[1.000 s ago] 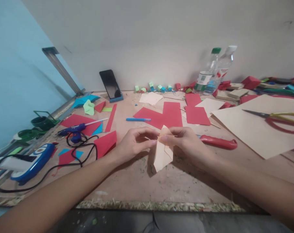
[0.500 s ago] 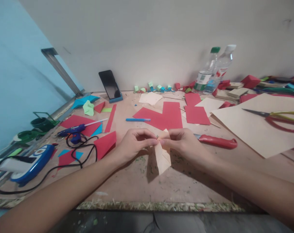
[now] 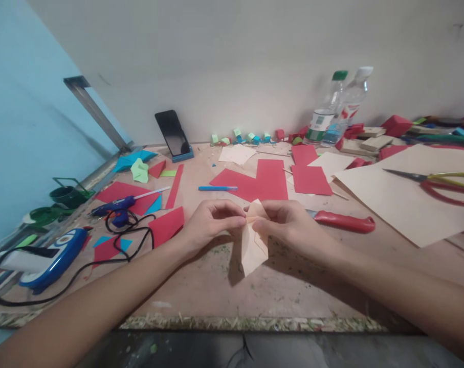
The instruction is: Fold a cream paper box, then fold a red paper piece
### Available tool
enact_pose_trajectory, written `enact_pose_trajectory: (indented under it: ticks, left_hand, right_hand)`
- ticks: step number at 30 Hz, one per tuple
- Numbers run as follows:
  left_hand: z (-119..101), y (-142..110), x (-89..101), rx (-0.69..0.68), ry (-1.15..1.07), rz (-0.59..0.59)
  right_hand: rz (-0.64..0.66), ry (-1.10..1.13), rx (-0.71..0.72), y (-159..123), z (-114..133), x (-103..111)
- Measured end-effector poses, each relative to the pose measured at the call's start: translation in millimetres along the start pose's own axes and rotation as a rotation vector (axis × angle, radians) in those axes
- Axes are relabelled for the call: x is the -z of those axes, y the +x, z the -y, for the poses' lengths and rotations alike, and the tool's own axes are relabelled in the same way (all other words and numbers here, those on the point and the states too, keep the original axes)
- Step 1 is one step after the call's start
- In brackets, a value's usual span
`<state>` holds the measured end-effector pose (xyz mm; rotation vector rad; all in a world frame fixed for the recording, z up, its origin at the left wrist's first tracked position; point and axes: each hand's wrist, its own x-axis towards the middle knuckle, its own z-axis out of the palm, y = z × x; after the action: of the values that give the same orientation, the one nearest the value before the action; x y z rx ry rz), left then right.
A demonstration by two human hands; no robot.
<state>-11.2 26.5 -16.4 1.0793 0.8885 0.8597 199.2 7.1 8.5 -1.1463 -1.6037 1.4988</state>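
Observation:
A folded piece of cream paper (image 3: 253, 250) is held above the table's middle, its pointed lower end hanging down and creases showing across it. My left hand (image 3: 218, 222) pinches its upper left edge between thumb and fingers. From the other side my right hand (image 3: 283, 220) grips it, the thumb pressed flat on the front face. The fingers behind the paper are partly hidden. Close to my right hand lies a red-handled knife (image 3: 345, 221), its blade partly covered by the hand. Beyond my hands are a blue pen (image 3: 217, 188) and red paper (image 3: 272, 179).
A glue gun (image 3: 114, 205) with a looping black cord and a blue-and-white device (image 3: 55, 258) lie at left. A phone (image 3: 173, 133) leans on a stand. Two bottles (image 3: 319, 120) stand at the back. Scissors (image 3: 442, 184) rest on a large cream sheet (image 3: 400, 204) at right.
The folded paper has turned slightly, its lower tip swinging left and more of its front face showing. My right thumb has shifted a little across it; both hands keep their hold.

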Motion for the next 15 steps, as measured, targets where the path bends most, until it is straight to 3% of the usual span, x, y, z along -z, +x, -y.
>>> enact_pose_trajectory:
  ticks: [15]
  left_hand:
    - [0.0, -0.9, -2.3, 0.087, -0.004, -0.012]
  right_hand:
    - [0.073, -0.229, 0.14, -3.7, 4.6, 1.3]
